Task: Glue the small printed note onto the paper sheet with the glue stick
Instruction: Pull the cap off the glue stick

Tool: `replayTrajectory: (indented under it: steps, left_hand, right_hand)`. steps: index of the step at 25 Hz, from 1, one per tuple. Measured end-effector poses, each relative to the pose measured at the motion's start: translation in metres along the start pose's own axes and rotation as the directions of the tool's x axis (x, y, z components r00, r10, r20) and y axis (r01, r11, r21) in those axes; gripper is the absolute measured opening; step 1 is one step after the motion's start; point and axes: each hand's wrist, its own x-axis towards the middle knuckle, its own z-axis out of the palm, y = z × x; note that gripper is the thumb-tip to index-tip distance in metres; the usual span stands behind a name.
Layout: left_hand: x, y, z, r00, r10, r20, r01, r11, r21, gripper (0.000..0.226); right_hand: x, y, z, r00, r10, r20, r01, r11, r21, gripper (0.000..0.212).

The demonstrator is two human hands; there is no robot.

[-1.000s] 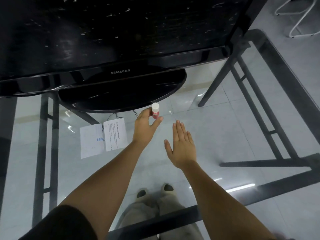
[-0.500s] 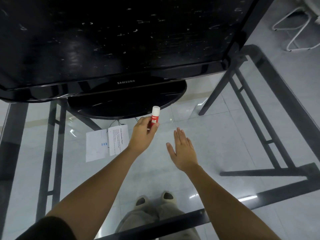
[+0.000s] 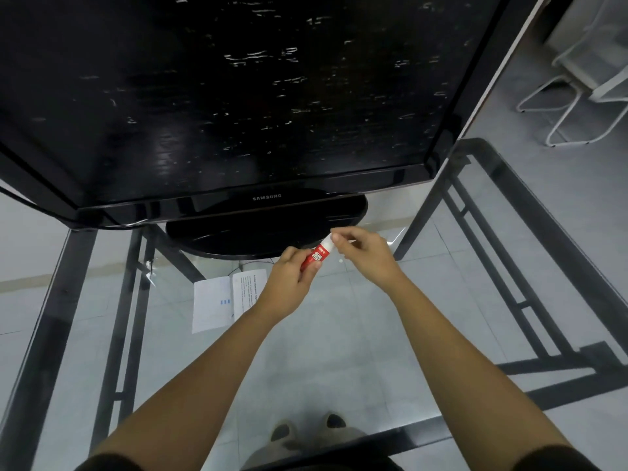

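Over a glass table (image 3: 356,334), a person's left hand (image 3: 289,283) is wrapped around the red barrel of a glue stick (image 3: 317,254) while the right hand (image 3: 365,254) pinches its white cap (image 3: 329,244) between fingertips, apparently about to uncap it. The paper sheet (image 3: 210,305) and the small printed note (image 3: 246,288) lie side by side on the glass just left of the hands, below a Samsung monitor (image 3: 221,96). Next, the cap likely needs pulling off before glue can go on.
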Motion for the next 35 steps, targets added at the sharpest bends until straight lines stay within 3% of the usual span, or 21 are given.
replayTrajectory:
  steps: [3, 8, 10, 13, 21, 27, 35]
  left_hand:
    - [0.001, 0.002, -0.003, 1.000, 0.009, -0.010, -0.009, 1.000, 0.012, 0.038]
    - [0.001, -0.005, -0.004, 1.000, 0.002, -0.003, -0.002, 1.000, 0.017, 0.039]
    - [-0.001, -0.015, -0.003, 1.000, -0.026, 0.015, 0.025, 0.999, 0.030, 0.040]
    - [-0.005, -0.032, -0.003, 0.995, -0.092, 0.035, 0.090, 0.995, 0.050, 0.041]
    - [0.003, -0.048, -0.010, 0.994, -0.096, -0.053, 0.099, 0.994, 0.043, 0.037]
    - [0.007, -0.056, -0.015, 0.990, -0.116, -0.077, 0.119, 0.992, 0.035, 0.038]
    - [0.013, -0.060, -0.014, 0.988, -0.139, -0.068, 0.139, 0.990, 0.007, 0.040]
  right_hand:
    - [0.000, -0.007, 0.001, 1.000, -0.020, 0.015, 0.019, 0.999, 0.029, 0.013]
    - [0.007, -0.010, 0.000, 0.999, -0.018, 0.031, 0.019, 0.999, -0.027, 0.014]
    - [0.012, -0.005, 0.000, 0.998, 0.009, -0.057, -0.009, 1.000, 0.009, 0.010]
    - [0.021, 0.010, 0.001, 0.978, 0.042, -0.206, -0.049, 0.998, -0.032, 0.021]
    - [0.024, 0.062, 0.040, 0.992, 0.090, -0.088, -0.113, 0.946, -0.305, 0.047]
    - [0.035, 0.080, 0.052, 0.978, 0.170, -0.124, -0.203, 0.919, -0.339, 0.049]
    - [0.040, 0.091, 0.052, 0.981, 0.168, -0.098, -0.193, 0.905, -0.380, 0.052]
